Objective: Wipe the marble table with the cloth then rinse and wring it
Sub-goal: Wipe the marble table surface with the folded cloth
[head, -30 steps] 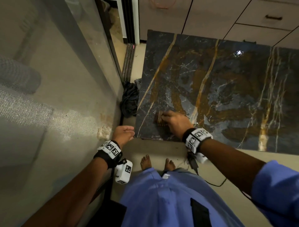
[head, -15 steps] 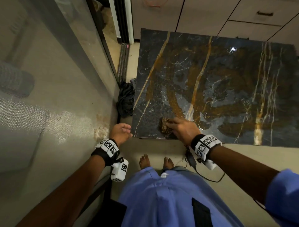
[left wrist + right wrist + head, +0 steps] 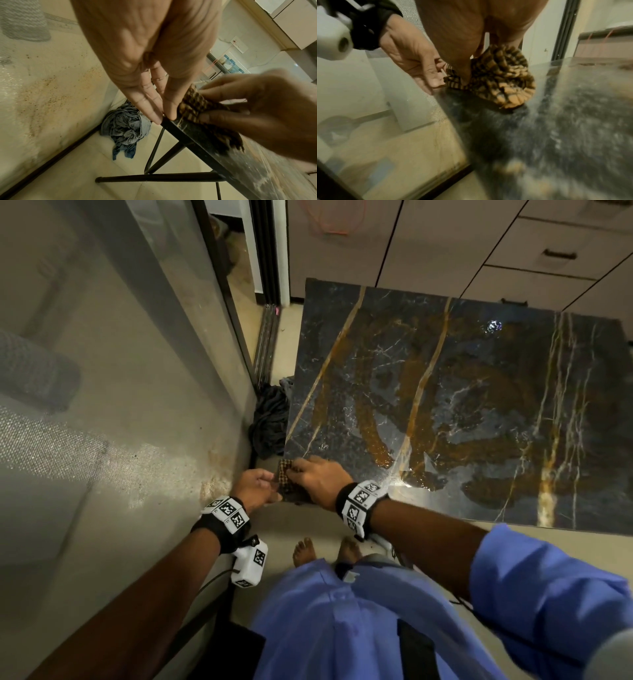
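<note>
The cloth [image 3: 290, 479], a brown-and-tan checked rag bunched into folds, sits at the near left corner of the marble bench [image 3: 479, 405], partly hanging over the edge. The right hand [image 3: 320, 479] lies on top of it, and the right wrist view shows its thumb and fingers [image 3: 462, 65] curled round the bunched fabric, gripping it against the dark veined surface. The left hand [image 3: 255, 489] is just beside the corner, touching the cloth's overhanging edge; in the left wrist view its fingers [image 3: 150, 106] are straight and held together, their tips resting against the bench's corner next to the fabric. Wet smears show across the marble. The bench stands on thin black legs [image 3: 164, 154]. On the floor, between the bench and the glass panel [image 3: 120, 405] at the left, lies a crumpled blue-grey rag [image 3: 126, 129]. The person wears a blue garment [image 3: 342, 628] and stands barefoot on pale tiles.
</note>
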The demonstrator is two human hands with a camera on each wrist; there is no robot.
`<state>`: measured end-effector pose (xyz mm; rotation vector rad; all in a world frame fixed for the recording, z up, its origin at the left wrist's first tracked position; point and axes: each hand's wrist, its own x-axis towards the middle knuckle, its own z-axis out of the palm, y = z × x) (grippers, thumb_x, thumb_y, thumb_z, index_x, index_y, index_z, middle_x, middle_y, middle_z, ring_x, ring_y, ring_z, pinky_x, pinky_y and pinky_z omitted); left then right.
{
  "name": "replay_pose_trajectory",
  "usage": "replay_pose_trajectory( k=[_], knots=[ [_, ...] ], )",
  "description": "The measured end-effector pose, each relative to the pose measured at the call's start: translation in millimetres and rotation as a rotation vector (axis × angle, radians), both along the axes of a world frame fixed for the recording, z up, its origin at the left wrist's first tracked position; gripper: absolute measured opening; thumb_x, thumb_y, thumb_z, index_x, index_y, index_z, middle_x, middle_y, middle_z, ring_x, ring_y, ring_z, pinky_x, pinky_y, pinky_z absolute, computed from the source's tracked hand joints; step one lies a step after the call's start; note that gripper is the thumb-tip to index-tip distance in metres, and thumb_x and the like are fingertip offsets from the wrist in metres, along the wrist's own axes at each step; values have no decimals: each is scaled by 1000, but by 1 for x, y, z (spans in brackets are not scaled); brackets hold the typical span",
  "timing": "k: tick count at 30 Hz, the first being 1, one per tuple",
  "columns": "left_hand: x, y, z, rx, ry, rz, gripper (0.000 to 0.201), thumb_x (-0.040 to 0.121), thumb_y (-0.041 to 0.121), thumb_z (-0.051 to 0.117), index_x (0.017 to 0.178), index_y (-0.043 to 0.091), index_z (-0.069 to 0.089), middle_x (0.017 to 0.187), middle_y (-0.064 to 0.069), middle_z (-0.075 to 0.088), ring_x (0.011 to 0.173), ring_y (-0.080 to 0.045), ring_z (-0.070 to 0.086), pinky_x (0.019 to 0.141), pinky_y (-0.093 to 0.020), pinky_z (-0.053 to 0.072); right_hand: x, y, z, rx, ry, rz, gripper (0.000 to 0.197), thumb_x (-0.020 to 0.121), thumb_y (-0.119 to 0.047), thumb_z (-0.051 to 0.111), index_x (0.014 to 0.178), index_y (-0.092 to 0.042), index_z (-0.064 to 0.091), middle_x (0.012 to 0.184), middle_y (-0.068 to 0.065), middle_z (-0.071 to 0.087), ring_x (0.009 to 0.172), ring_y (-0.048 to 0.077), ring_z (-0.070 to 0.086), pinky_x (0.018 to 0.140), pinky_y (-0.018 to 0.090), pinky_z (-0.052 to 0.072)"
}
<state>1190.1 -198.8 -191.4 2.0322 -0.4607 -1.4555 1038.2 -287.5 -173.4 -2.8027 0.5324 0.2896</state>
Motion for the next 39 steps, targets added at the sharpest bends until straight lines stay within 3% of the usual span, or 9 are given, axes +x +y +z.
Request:
replay_pose_trajectory(
  k=[3,6,8,12,17,19,25,32,39],
  knots=[
    [1,0,0,14,-3,7,35,70,-21,68,83,9,58,70,-10,57,72,-23,57,76,-43,54,26,-38,6,-24,0,-23,29,94,-20,48,119,-12,60,119,10,55,97,33,57,70,45,54],
    [0,-4,4,-2,-12,17,32,76,-23,60,82,8,56,67,-10,51,65,-21,52,55,-28,53,40,-75,3,17,-34,-204,32,93,-15,52,124,-13,58,118,13,56,100,37,59,78,46,54],
    [-4,-7,6,-24,-115,-32,34,75,-19,64,92,9,56,72,-7,52,66,-17,52,52,-21,48,39,-86,0,43,-62,-315,39,92,-12,52,130,-11,55,129,16,54,111,38,55,91,46,50],
    [-12,-16,6,-81,-350,-153,49,70,1,78,112,14,59,99,-6,58,91,-20,59,80,-30,52,21,-51,-12,44,-86,-217,55,88,-1,51,142,-1,41,147,22,40,133,39,41,110,44,35],
    [-27,-34,8,-138,-650,-350,44,75,15,75,117,10,63,117,-10,53,105,-26,55,92,-30,44,16,-65,-21,107,15,22,57,98,-12,37,151,-2,19,158,20,16,146,34,18,120,41,14],
    [-33,-40,9,-137,-704,-410,46,77,19,71,122,13,61,122,-7,50,110,-27,51,98,-35,43,26,-99,-19,75,70,44,57,101,-14,29,154,-7,8,161,15,6,149,28,8,120,38,7],
    [-44,-62,9,-112,-760,-565,59,79,22,71,134,18,50,138,0,39,126,-25,37,106,-40,38,47,-169,-18,66,121,-130,61,98,-14,31,154,-8,8,162,12,5,149,27,9,121,40,12],
    [-45,-76,9,-68,-825,-706,64,72,21,77,131,19,51,136,-2,38,121,-26,38,101,-34,39,9,-128,-30,78,62,183,61,95,-26,11,152,-6,17,160,15,15,146,31,19,119,41,11],
    [-42,-91,16,55,-801,-780,70,71,20,78,133,27,46,132,2,36,115,-24,40,90,-42,50,50,-201,-15,-24,130,95,63,100,-7,33,155,-10,2,162,11,1,149,27,7,120,39,9]
  ],
)
